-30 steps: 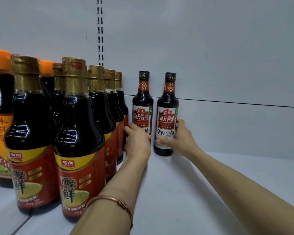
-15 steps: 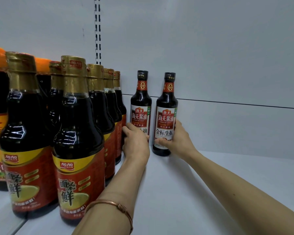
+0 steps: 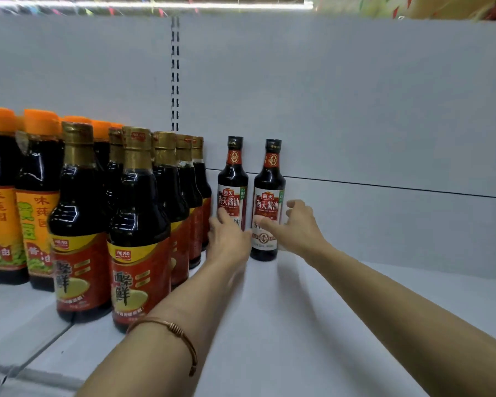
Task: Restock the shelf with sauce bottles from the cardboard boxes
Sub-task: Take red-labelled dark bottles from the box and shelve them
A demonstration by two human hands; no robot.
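Note:
Two slim dark sauce bottles stand upright side by side at the back of the white shelf (image 3: 298,325), against the rear panel. My left hand (image 3: 226,242) lies in front of the left bottle (image 3: 232,181), its fingers stretched up against the lower label. My right hand (image 3: 297,227) hovers beside the right bottle (image 3: 269,184) with fingers spread and loosely bent. Its thumb reaches across the label, and a small gap shows between the fingers and the glass. Neither hand grips a bottle. No cardboard box is in view.
Rows of larger gold-capped bottles (image 3: 138,224) with red labels stand close on the left, right by my left forearm. Orange-capped bottles (image 3: 0,196) stand further left. The grey rear panel (image 3: 355,110) closes off the back. Bare shelf stretches to the right.
Both hands have loosened from the two bottles they were holding. My right hand has opened and drawn slightly away to the right. The camera has pulled back, showing more shelf.

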